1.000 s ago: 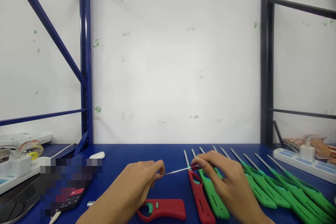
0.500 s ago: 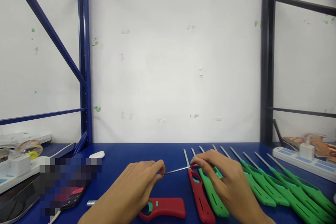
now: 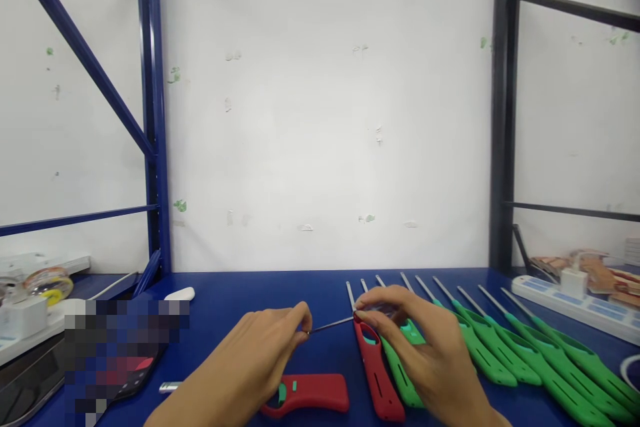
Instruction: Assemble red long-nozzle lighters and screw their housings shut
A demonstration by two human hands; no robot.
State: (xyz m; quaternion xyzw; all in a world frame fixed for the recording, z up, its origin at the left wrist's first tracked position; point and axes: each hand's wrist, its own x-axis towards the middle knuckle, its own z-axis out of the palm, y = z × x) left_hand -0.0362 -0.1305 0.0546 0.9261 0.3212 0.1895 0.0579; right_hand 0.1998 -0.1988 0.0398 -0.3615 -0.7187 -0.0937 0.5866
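Between my hands runs a thin metal rod [image 3: 331, 325]. My left hand [image 3: 250, 353] pinches its left end between thumb and fingertips. My right hand [image 3: 425, 347] grips the other end, where the fingers mostly cover a reddish part. Below, a red long-nosed lighter [image 3: 320, 392] lies sideways on the blue table, its middle hidden behind my left wrist and its silver tip [image 3: 170, 387] showing to the left. Another red lighter [image 3: 377, 373] points away from me beside my right hand. Next to it lies a green lighter [image 3: 403, 373], partly covered by that hand.
Several green lighters [image 3: 560, 373] fan out on the right of the blue table [image 3: 280, 290]. Power strips stand at the right [image 3: 600, 307] and left [image 3: 15, 340]. A white object [image 3: 180, 294] and a partly blurred dark device [image 3: 135, 377] lie left. Behind is a white wall [image 3: 320, 113].
The whole view has shifted slightly. My right hand has moved a little left, closer to my left hand, and less of the rod shows between them. Both hands keep their pinch.
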